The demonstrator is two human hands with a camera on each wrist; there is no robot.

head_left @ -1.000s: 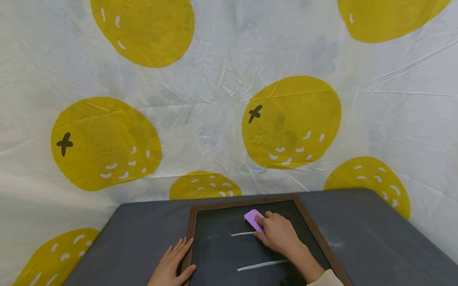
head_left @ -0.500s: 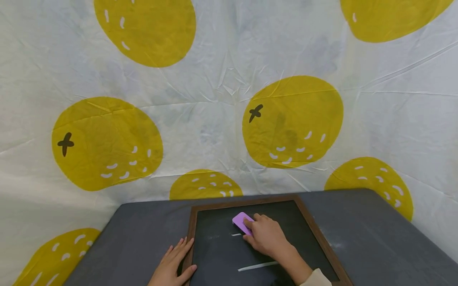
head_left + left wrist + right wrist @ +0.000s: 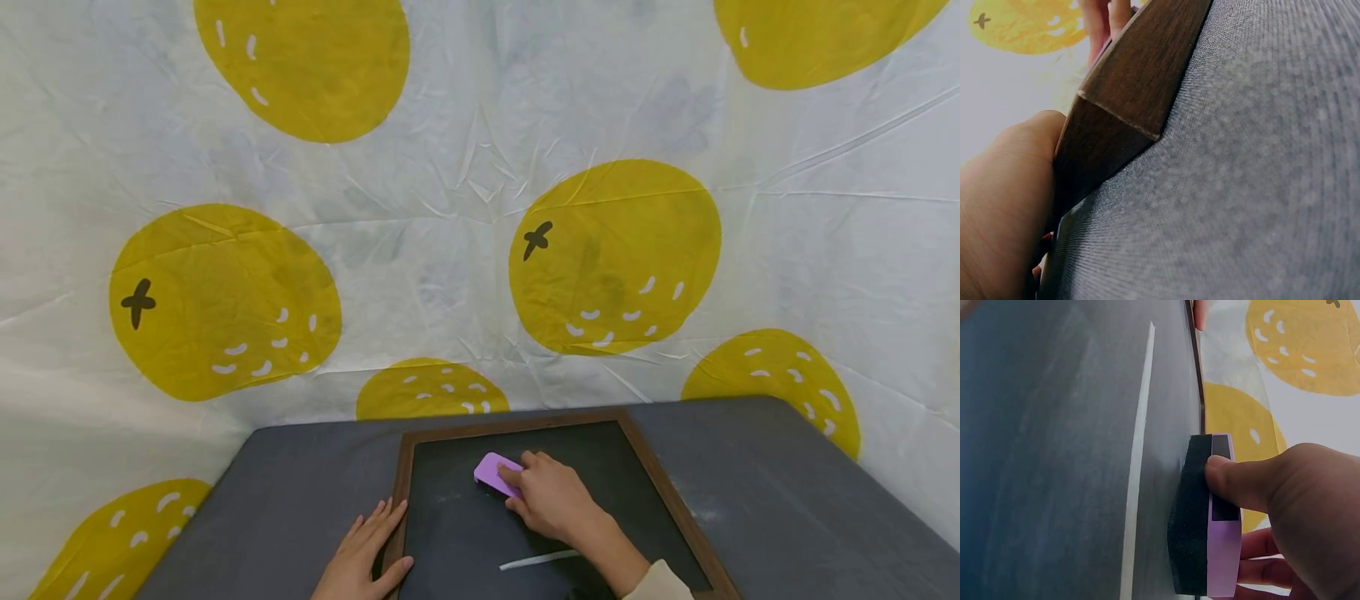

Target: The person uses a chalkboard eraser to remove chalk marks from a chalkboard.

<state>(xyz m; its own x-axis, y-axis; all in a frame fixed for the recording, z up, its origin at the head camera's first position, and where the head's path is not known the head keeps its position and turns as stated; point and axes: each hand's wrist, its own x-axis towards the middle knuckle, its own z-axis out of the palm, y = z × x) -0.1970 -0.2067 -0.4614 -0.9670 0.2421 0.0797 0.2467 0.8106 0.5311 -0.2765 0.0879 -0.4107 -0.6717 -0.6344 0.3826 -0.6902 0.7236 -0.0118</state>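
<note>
A framed chalkboard [image 3: 457,533] lies on the dark cloth-covered table, its wooden frame [image 3: 1141,69] close up in the left wrist view. My right hand [image 3: 558,500] grips a purple chalkboard eraser [image 3: 1222,562], thumb on its side, with the dark felt face against the board. Nearer to me a white chalk line [image 3: 536,559] runs across the board; the right wrist view shows it beside the eraser. My left hand [image 3: 365,550] rests on the left side of the frame, fingers extended over its edge and thumb on the board side.
Grey-black cloth [image 3: 300,483] covers the table around the board, with a pale chalk smudge [image 3: 703,515] to the right. Behind the table hangs a white curtain [image 3: 427,283] printed with yellow fruit shapes.
My right hand has moved the eraser leftward over the upper chalk line, which no longer shows. The lower line is still there. My left hand has stayed in place on the frame.
</note>
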